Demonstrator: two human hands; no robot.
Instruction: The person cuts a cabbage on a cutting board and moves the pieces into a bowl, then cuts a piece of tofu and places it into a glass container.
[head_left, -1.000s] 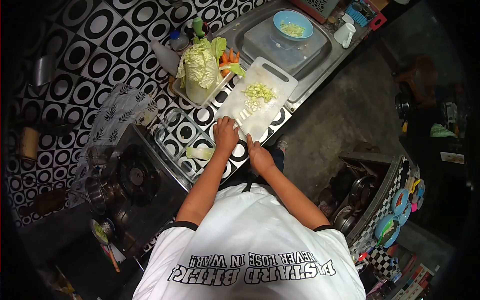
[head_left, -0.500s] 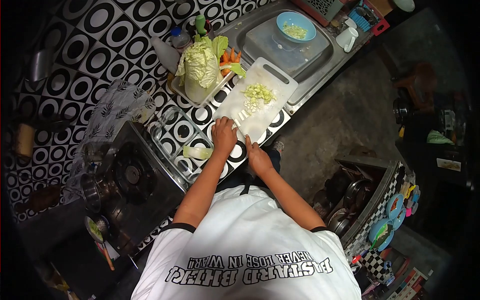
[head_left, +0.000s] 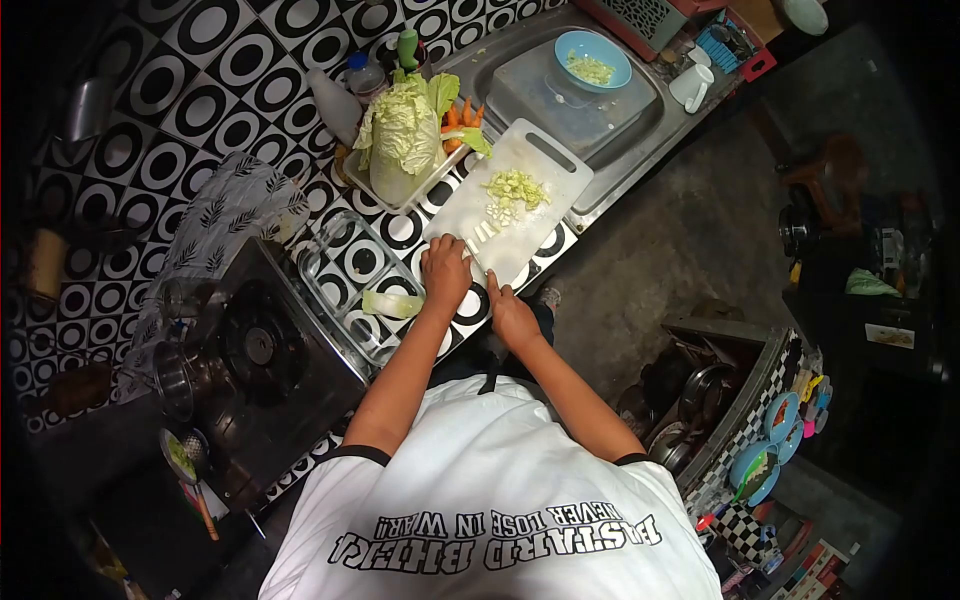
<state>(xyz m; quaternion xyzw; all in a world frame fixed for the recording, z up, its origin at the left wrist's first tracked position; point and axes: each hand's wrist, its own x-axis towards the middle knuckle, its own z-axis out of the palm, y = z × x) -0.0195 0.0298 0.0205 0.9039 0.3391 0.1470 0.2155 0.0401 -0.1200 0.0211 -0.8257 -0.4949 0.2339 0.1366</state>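
Note:
A white cutting board lies tilted on the tiled counter, with chopped cabbage on its upper half and pale cut strips lower down. My left hand is at the board's lower left edge, fingers bent down over a cabbage piece mostly hidden beneath them. Close beside it, my right hand is closed around a knife whose handle is mostly covered; its thin blade points toward the left fingertips. A loose cabbage piece rests by my left wrist.
A clear tray holds a cabbage head and carrots. Beyond the board is a sink with a blue bowl of chopped cabbage. A glass dish and a stove stand to the left.
The whole view has shifted slightly. Both hands stay at the lower edge of the board in nearly the same pose, and the cut pieces look almost unchanged.

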